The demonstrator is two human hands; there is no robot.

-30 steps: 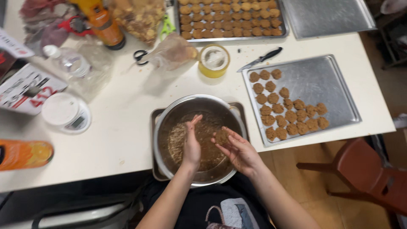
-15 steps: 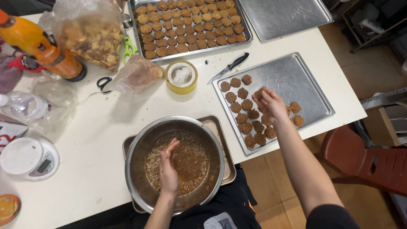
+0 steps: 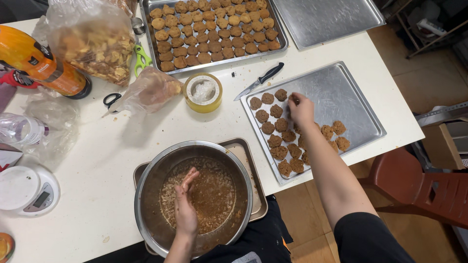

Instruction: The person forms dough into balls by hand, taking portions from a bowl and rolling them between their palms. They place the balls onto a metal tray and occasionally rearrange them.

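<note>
My right hand (image 3: 301,108) is now out over the half-filled baking tray (image 3: 341,95) at centre right of the frame, where half a second ago it was further down among the rows; fingers are pinched narrow at the upper end of the patties, touching or just leaving a brown patty (image 3: 292,99) beside the top row. I cannot tell whether the piece is released yet. A second ago both hands were together over the bowl, so one shaped portion has gone from bowl to tray in that interval. My left hand (image 3: 185,204) stays in the large steel mixing bowl (image 3: 146,195) at lower centre, fingers loosely extended and edge-on over the brown crumbly mixture (image 3: 214,195), holding nothing I can make out. The bowl sits on a small tray (image 3: 253,165) on the white desk (image 3: 97,156). Judgement: the row count on the tray rises by one; plenty of mixture remains, and the right half of the tray is bare. Elsewhere: a full tray of patties (image 3: 214,29) at upper centre, a black-handled knife (image 3: 261,80) just beside the working tray, a yellow tape roll (image 3: 203,92), an orange bottle (image 3: 39,63) at upper left, a kitchen scale (image 3: 27,190) at lower left.
</note>
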